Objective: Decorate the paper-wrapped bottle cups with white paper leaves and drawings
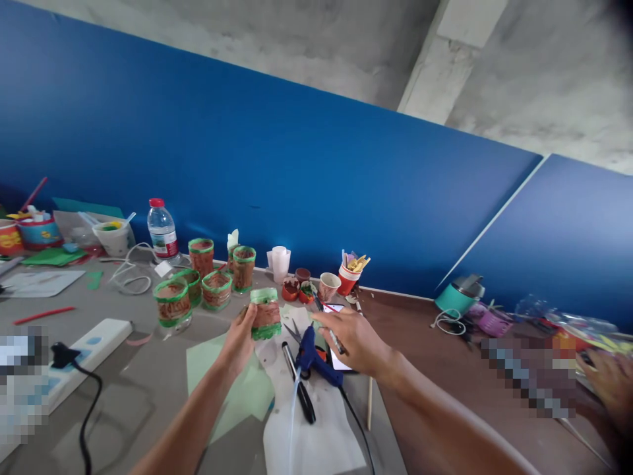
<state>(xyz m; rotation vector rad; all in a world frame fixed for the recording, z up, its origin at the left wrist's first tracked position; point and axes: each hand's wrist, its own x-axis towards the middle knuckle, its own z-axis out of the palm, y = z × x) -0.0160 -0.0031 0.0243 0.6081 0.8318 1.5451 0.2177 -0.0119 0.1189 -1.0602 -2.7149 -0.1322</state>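
My left hand is closed round the side of a small cup with green bands at top and bottom and a brown middle, held up above the papers. My right hand pinches a thin brush, its tip near the small cups of paint. Beneath and between the hands lie a blue glue gun, open scissors and a black marker on white paper. A phone is partly hidden under my right hand.
Several green-and-brown cups stand left of centre, by a red-capped bottle. A white power strip lies left. At the back are a white cup and a red cup of sticks. Another person's hand is at far right.
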